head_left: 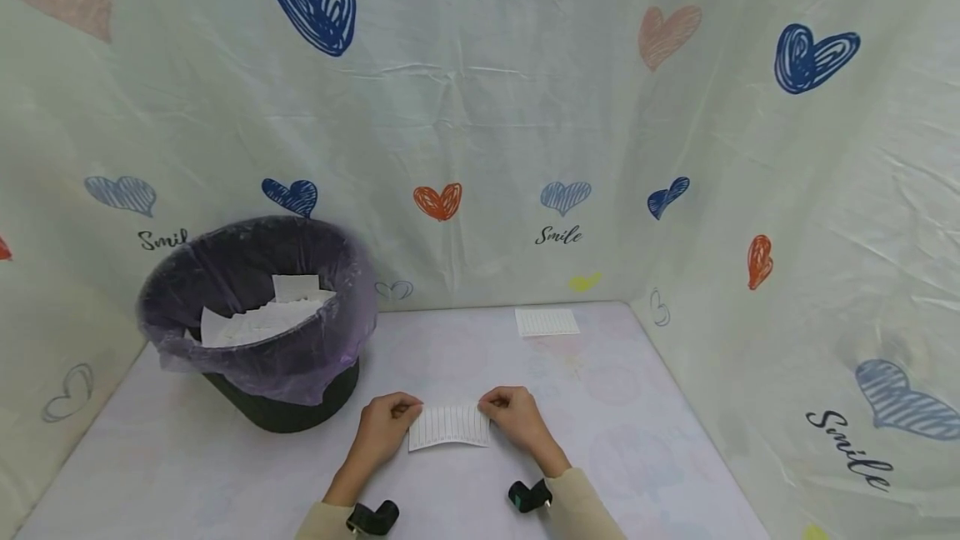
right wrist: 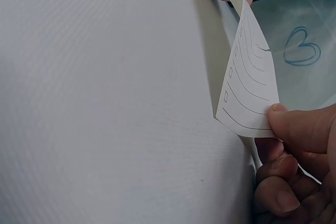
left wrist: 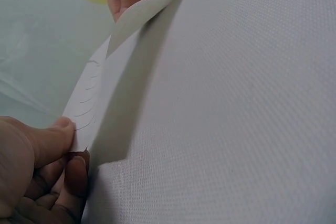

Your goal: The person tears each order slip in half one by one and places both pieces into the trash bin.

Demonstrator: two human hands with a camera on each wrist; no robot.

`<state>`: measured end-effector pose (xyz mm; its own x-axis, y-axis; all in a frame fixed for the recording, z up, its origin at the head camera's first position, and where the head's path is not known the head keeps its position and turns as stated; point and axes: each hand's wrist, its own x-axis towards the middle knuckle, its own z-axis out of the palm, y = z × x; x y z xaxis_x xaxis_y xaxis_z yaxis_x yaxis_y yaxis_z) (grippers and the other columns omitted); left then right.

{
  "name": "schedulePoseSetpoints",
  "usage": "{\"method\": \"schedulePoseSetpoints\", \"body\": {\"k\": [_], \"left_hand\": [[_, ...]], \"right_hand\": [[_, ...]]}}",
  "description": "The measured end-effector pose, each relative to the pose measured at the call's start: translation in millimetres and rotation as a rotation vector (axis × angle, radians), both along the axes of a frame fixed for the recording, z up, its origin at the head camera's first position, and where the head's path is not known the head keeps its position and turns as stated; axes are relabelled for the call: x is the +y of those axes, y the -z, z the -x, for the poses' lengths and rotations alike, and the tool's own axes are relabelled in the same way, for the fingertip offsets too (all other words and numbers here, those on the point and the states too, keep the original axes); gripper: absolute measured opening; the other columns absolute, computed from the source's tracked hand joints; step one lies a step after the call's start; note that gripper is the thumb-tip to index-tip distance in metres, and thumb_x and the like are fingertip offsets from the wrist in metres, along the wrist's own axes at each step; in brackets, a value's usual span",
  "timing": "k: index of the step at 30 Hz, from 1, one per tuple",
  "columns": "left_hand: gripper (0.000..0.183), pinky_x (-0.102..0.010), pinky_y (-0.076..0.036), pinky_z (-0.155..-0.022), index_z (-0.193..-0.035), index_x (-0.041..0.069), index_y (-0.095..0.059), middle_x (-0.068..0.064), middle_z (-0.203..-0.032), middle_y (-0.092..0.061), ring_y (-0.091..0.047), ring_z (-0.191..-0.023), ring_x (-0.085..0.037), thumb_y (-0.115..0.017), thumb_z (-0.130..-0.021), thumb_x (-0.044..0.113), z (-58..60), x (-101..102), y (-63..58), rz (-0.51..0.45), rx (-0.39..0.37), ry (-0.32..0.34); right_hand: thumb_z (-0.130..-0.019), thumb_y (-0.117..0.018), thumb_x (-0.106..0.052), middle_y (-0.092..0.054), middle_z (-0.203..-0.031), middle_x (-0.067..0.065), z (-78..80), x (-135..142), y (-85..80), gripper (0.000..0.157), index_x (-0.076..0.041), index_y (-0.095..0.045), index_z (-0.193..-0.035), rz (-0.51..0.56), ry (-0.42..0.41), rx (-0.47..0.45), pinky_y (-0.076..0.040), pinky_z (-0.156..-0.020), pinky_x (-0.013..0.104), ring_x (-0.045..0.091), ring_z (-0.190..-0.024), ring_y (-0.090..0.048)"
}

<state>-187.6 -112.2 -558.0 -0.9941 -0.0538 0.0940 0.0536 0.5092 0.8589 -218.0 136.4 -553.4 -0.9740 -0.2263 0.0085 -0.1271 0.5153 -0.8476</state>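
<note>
A white paper sheet [head_left: 448, 427] printed with thin lines hangs between both hands, low over the table. My left hand [head_left: 386, 425] pinches its upper left corner between thumb and fingers, and my right hand [head_left: 517, 417] pinches the upper right corner. In the right wrist view the paper [right wrist: 249, 85] curves, with lines and small boxes printed on it, and a short tear shows at its upper edge. From the left wrist view the sheet [left wrist: 86, 98] bows, its lower edge casting a shadow on the table.
To the left stands a dark bin [head_left: 277, 407] with a purple plastic liner [head_left: 341, 315], holding white paper pieces [head_left: 262, 322]. Another lined sheet [head_left: 547, 322] lies at the table's back edge. Heart-printed curtains [head_left: 480, 107] surround the pale table [head_left: 637, 457] at the back and sides.
</note>
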Motion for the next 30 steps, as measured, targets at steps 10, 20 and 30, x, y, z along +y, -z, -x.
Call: {"method": "schedulePoseSetpoints", "body": {"k": [10, 20, 30], "left_hand": [[0.006, -0.023, -0.048, -0.064, -0.096, 0.004, -0.078, 0.0, -0.082, -0.071, -0.06, -0.074, -0.01, -0.074, -0.093, 0.008, 0.8, -0.9, 2.6, -0.002, 0.0, 0.001], [0.006, -0.022, -0.049, -0.065, -0.095, 0.004, -0.077, 0.0, -0.082, -0.071, -0.06, -0.074, -0.009, -0.074, -0.094, 0.009, -0.3, 1.1, -0.1, -0.012, 0.0, -0.008], [0.006, -0.023, -0.049, -0.065, -0.095, 0.004, -0.077, -0.001, -0.083, -0.072, -0.06, -0.074, -0.01, -0.074, -0.094, 0.009, -1.7, 1.6, -1.1, -0.014, 0.006, -0.025]], "right_hand": [[-0.095, -0.072, -0.011, -0.072, -0.083, 0.003, 0.6, -0.7, 0.1, 0.009, -0.004, -0.077, -0.092, 0.001, -0.005, -0.005, -0.046, -0.061, 0.021, 0.01, -0.072, -0.056], [-0.093, -0.074, -0.009, -0.071, -0.081, 0.002, 1.6, -0.9, 3.9, 0.007, -0.004, -0.077, -0.09, 0.019, 0.016, 0.009, -0.046, -0.06, 0.02, 0.008, -0.069, -0.056], [-0.092, -0.075, -0.009, -0.072, -0.079, 0.003, 2.3, -0.5, 5.1, 0.008, -0.003, -0.078, -0.088, 0.039, 0.027, 0.017, -0.046, -0.059, 0.02, 0.007, -0.067, -0.056]]}}
